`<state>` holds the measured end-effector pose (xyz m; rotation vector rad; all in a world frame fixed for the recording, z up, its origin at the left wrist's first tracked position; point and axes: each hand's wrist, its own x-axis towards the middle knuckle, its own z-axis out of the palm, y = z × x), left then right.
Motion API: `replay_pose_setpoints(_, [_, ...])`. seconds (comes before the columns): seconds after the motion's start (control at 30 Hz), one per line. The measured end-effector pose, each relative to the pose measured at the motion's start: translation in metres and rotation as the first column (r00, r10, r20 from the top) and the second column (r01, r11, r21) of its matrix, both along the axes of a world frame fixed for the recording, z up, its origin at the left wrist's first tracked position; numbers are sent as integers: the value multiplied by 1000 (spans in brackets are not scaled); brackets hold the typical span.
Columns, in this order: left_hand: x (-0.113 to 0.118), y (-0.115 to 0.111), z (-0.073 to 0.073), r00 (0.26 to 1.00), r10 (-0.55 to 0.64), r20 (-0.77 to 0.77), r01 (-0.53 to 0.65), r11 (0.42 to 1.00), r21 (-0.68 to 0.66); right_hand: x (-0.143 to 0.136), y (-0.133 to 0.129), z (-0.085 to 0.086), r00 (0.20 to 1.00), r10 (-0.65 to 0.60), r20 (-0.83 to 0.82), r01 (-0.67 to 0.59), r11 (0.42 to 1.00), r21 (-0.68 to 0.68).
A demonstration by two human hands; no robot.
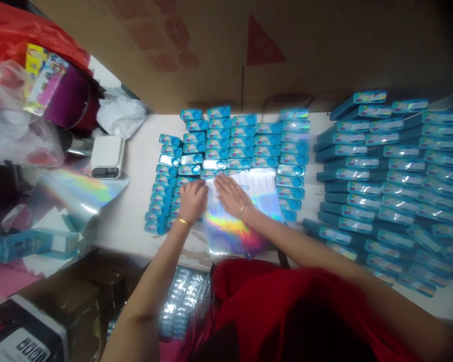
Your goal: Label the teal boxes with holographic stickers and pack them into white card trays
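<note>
A shiny holographic sheet (245, 221) with pale strips along its far part lies over the near part of the blue boxes (241, 131) standing in rows on the white table. My right hand (232, 195) rests flat on the sheet's far left part, its fingers stretched out. At the sheet's left edge is my left hand (194, 200), its fingers curled down over the blue boxes; what they pinch, if anything, is too small to make out.
More blue boxes (396, 186) stand in rows on the right. A large cardboard box (219, 55) walls the far side. To the left are a white device (107, 157), another holographic sheet (79, 193) and plastic bags (26, 120).
</note>
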<state>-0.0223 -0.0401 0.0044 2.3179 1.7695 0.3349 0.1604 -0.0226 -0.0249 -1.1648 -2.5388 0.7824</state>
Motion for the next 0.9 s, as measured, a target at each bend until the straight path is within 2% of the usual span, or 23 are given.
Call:
replay_pose_setpoints(0.1, [1, -22, 12, 997, 24, 77, -21, 999, -37, -1, 0, 0, 1000, -3, -8, 3, 1000, -28])
replay_pose_setpoints(0.2, [6, -50, 39, 979, 73, 190, -62, 996, -59, -2, 1, -2, 999, -20, -32, 18, 998, -58])
replay_pose_setpoints(0.27, [13, -63, 60, 935, 187, 301, -187, 982, -28, -1, 2, -1, 994, -27, -105, 17, 996, -90])
replay_pose_setpoints(0.3, [18, -66, 69, 884, 272, 380, -288, 958, -17, 1, 2, 2, 985, -35, -171, 15, 993, -115])
replay_pose_setpoints(0.33, [23, -67, 77, 802, 362, 475, -398, 917, -27, 3, 2, 6, 965, -61, -256, 22, 988, -153])
replay_pose_setpoints(0.4, [35, -61, 85, 563, 500, 658, -572, 811, -126, 10, -2, 18, 878, -173, -446, 43, 957, -288])
replay_pose_setpoints(0.43, [41, -56, 86, 438, 536, 722, -610, 767, -199, 14, -5, 25, 812, -262, -522, 47, 920, -388])
replay_pose_setpoints(0.5, [52, -43, 84, 245, 566, 787, -615, 719, -326, 23, -12, 41, 682, -446, -580, 20, 803, -595])
replay_pose_setpoints(0.57, [63, -31, 78, 139, 598, 789, -580, 695, -425, 33, -19, 56, 599, -590, -541, 8, 680, -733])
replay_pose_setpoints(0.6, [68, -25, 75, 106, 619, 778, -555, 686, -471, 38, -21, 63, 572, -643, -510, 31, 638, -770])
replay_pose_setpoints(0.67, [82, -16, 68, 65, 657, 751, -492, 676, -548, 50, -20, 72, 526, -712, -466, 123, 605, -787])
replay_pose_setpoints(0.73, [99, -5, 59, 67, 677, 733, -434, 682, -589, 68, -14, 76, 509, -737, -445, 242, 619, -747])
replay_pose_setpoints(0.77, [109, 1, 53, 92, 676, 731, -412, 694, -590, 79, -9, 77, 515, -736, -440, 300, 635, -711])
replay_pose_setpoints(0.83, [132, 18, 42, 204, 635, 745, -382, 752, -537, 107, 5, 75, 532, -728, -432, 407, 667, -624])
replay_pose_setpoints(0.9, [160, 39, 31, 341, 526, 779, -365, 838, -406, 140, 21, 71, 538, -729, -422, 491, 679, -547])
